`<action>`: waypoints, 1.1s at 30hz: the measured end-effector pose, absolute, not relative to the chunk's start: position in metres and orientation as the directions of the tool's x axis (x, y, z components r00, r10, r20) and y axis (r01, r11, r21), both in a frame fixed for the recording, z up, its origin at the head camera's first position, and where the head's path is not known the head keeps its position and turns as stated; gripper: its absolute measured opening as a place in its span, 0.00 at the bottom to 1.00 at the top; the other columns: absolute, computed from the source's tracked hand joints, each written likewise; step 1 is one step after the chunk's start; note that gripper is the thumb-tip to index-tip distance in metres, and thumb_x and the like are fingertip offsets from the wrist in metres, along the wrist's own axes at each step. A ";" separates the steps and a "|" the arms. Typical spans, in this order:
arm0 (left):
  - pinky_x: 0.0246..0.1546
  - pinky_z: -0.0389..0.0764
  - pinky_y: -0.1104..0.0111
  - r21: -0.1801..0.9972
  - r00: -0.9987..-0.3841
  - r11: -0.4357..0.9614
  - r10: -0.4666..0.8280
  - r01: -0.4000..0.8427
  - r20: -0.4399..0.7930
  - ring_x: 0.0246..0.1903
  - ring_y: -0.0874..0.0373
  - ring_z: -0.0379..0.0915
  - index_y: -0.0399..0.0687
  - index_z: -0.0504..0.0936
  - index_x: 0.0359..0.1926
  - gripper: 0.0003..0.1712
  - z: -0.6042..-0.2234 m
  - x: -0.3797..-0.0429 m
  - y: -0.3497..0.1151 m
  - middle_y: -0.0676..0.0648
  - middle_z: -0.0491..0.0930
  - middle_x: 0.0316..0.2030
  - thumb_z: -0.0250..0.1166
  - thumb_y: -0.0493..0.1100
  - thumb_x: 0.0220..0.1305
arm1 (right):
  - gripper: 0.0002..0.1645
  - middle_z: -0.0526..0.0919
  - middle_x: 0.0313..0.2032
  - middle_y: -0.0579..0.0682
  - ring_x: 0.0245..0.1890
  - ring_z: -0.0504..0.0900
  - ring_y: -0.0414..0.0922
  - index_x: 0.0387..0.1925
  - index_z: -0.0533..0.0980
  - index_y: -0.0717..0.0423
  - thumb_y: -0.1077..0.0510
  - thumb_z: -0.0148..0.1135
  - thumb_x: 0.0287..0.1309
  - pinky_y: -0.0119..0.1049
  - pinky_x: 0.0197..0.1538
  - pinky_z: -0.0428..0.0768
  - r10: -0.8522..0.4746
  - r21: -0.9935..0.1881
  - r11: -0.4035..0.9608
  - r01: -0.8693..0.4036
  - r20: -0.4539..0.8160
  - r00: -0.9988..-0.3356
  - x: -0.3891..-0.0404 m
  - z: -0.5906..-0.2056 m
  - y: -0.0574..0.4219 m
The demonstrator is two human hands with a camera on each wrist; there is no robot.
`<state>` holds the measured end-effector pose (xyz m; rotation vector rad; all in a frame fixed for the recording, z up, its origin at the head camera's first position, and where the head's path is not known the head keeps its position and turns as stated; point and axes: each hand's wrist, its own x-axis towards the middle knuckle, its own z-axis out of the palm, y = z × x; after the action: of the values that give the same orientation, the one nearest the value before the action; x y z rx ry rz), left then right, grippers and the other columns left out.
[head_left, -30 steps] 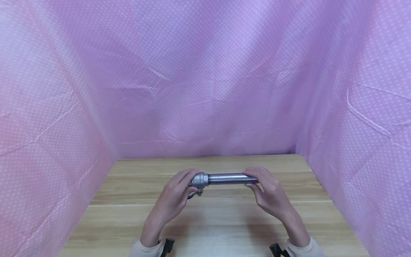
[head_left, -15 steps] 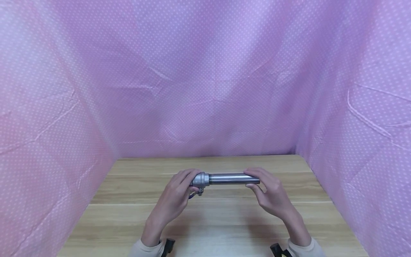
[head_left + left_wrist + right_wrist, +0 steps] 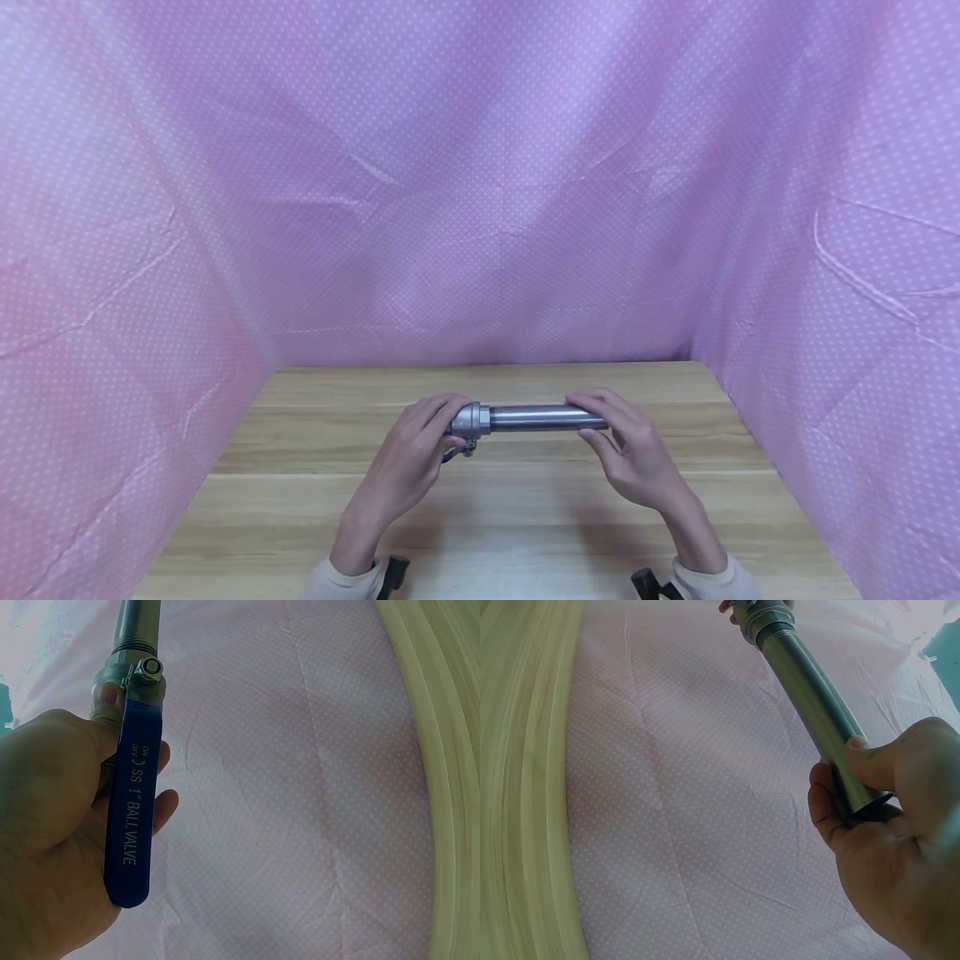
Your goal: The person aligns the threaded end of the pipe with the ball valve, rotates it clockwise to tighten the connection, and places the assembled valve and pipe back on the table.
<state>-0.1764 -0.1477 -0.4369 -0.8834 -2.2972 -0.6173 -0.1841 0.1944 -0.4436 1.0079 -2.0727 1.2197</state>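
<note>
My left hand point(image 3: 408, 454) grips a steel ball valve point(image 3: 471, 421), fingers over the top and thumb below. The valve's blue lever handle point(image 3: 133, 806) lies along the palm in the left wrist view, its lettering "SS 1" BALL VALVE" readable. A smooth metal pipe point(image 3: 528, 417) runs level from the valve to the right, a band of thread point(image 3: 774, 634) showing where it meets the valve. Around the pipe's free end, my right hand point(image 3: 637, 454) has its thumb on the near side and fingers on the far side. Both parts are held above the table.
Below the hands is a light wooden table point(image 3: 495, 517). Pink dotted cloth point(image 3: 480, 208) hangs behind it and along both sides. Black wrist mounts point(image 3: 393, 575) show beside the pale sleeves point(image 3: 341, 583).
The valve and pipe have shifted very slightly to the right. The right fingers and thumb have moved a little around the pipe's end; the left hand keeps its grip.
</note>
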 end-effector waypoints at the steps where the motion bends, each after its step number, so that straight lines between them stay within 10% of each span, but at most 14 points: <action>1: 0.62 0.91 0.51 0.203 -0.604 0.674 0.435 0.711 0.668 0.58 0.50 0.88 0.45 0.83 0.71 0.32 -0.437 -0.176 -0.148 0.45 0.88 0.61 0.79 0.41 0.67 | 0.34 0.88 0.56 0.59 0.34 0.75 0.34 0.67 0.82 0.68 0.84 0.70 0.58 0.23 0.32 0.74 -0.336 -0.502 0.309 -0.808 0.737 -0.587 -0.184 -0.444 0.194; 13: 0.65 0.90 0.50 0.195 -0.606 0.679 0.442 0.708 0.661 0.59 0.50 0.88 0.46 0.83 0.70 0.32 -0.438 -0.176 -0.146 0.45 0.89 0.61 0.79 0.42 0.67 | 0.24 0.86 0.52 0.59 0.48 0.84 0.36 0.63 0.81 0.69 0.79 0.68 0.68 0.21 0.52 0.86 -0.302 -0.616 0.209 -0.759 0.698 -0.649 -0.183 -0.444 0.196; 33: 0.66 0.89 0.50 0.208 -0.602 0.675 0.424 0.708 0.677 0.59 0.50 0.88 0.46 0.83 0.70 0.32 -0.437 -0.176 -0.148 0.45 0.89 0.61 0.79 0.40 0.66 | 0.28 0.83 0.59 0.50 0.48 0.83 0.33 0.64 0.81 0.72 0.85 0.65 0.63 0.25 0.39 0.85 -0.278 -0.698 0.122 -0.706 0.658 -0.699 -0.183 -0.445 0.197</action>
<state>-0.1758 -0.1482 -0.4365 -0.8684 -2.2894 -0.6229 -0.1827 0.1965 -0.4450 0.9544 -2.0406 1.6009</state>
